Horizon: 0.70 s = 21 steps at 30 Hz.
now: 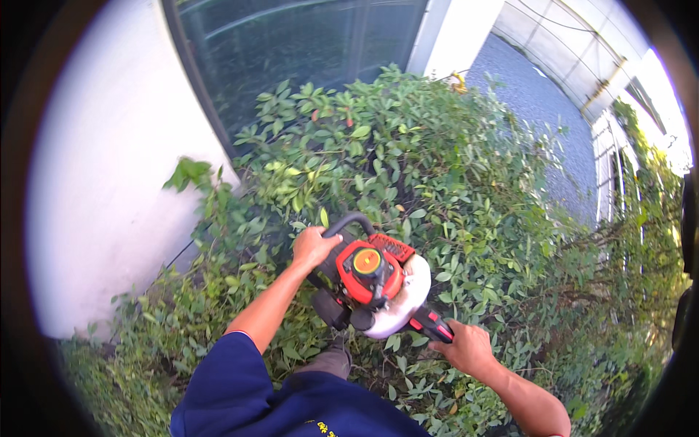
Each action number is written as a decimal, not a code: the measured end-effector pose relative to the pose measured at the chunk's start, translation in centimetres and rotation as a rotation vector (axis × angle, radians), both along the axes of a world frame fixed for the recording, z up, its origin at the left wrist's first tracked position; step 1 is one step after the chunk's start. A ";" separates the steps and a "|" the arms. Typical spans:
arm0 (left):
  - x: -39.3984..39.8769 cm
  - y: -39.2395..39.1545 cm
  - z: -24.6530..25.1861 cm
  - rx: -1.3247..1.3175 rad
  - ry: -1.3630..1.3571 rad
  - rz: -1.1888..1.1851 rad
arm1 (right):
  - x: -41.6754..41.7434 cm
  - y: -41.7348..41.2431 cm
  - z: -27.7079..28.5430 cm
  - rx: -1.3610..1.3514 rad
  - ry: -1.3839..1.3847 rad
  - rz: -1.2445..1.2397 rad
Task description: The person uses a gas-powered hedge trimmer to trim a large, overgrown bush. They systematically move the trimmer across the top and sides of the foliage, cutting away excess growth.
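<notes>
In front of my body I hold a petrol hedge trimmer [367, 267] with a red and black engine cover and a whitish fuel tank [407, 306]. My left hand [314, 247] is closed around its curved black front handle [349, 218]. Its black rear handle [434, 325], with red parts, is in my right hand [467, 345]. The blade cannot be made out; the engine body and the leaves hide that area. Dense green shrubs [448, 180] lie under and around the machine, some leaves close to both hands.
A white wall [120, 180] rises at the left, beside a large dark window [295, 49]. A white pillar [461, 38] stands behind the shrubs. Grey gravel [524, 93] runs along the upper right, bordered by a pale wall [579, 38]. More foliage [611, 311] fills the right side.
</notes>
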State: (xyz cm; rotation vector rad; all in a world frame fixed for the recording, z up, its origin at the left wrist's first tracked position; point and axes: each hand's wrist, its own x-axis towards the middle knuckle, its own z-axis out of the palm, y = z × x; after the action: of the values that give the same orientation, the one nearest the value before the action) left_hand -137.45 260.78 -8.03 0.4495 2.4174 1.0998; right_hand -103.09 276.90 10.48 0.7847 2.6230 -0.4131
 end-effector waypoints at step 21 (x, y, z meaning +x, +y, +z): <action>3.7 33.8 0.9 0.232 0.349 -1.004 | -0.1 -7.8 -14.9 -0.095 0.496 -1.252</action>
State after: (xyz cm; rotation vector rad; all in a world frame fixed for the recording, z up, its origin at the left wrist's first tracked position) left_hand -133.72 294.62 -7.12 1.7940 1.8390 0.8420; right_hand -103.24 269.06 -4.45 2.4746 2.0820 -1.1303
